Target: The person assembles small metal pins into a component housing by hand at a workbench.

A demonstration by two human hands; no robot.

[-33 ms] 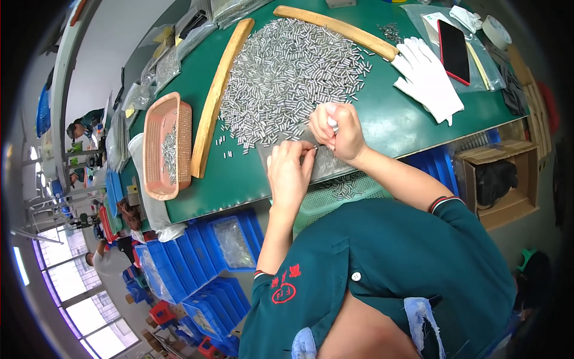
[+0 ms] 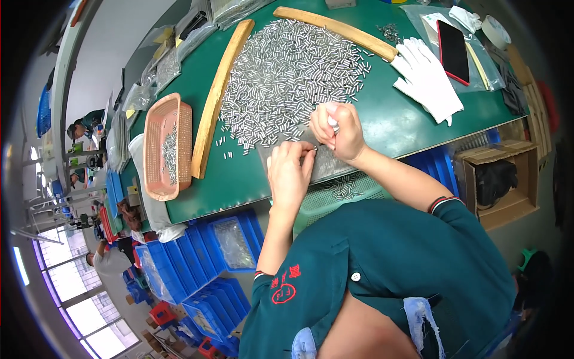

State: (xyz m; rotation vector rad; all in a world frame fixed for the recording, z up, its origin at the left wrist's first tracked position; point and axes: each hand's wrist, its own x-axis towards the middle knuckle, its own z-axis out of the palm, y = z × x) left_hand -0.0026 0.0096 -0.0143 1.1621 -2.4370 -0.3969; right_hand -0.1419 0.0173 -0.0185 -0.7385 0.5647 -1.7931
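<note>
"White is the small object (image 2: 333, 123) in the right hand (image 2: 347, 133), yes?"

"Correct. This hand is closed around it like a fist. I cannot say what object it is, because the fingers cover most of it."

"And the left hand (image 2: 288, 170)?"

"It is near, at eight o'clock from the right one. Its thumb and forefinger are brought together, and a tiny metal pin (image 2: 315, 148) shows at their tips, over a grey plate (image 2: 327, 167)."

"Where are the other pins?"

"In a wide heap (image 2: 281, 78) on the green tabletop (image 2: 394, 131), at eleven o'clock from the hands. One wooden strip (image 2: 216, 105) borders it at ten o'clock, a second wooden strip (image 2: 338, 29) at twelve."

"And farther?"

"At nine o'clock stands a peach plastic basket (image 2: 186, 149), with pins inside. At two o'clock lie a white glove (image 2: 427, 84) and, beyond it, a red-edged smartphone (image 2: 453, 51). Between five and six o'clock, a pale green basket (image 2: 326, 206) also contains pins."
</note>
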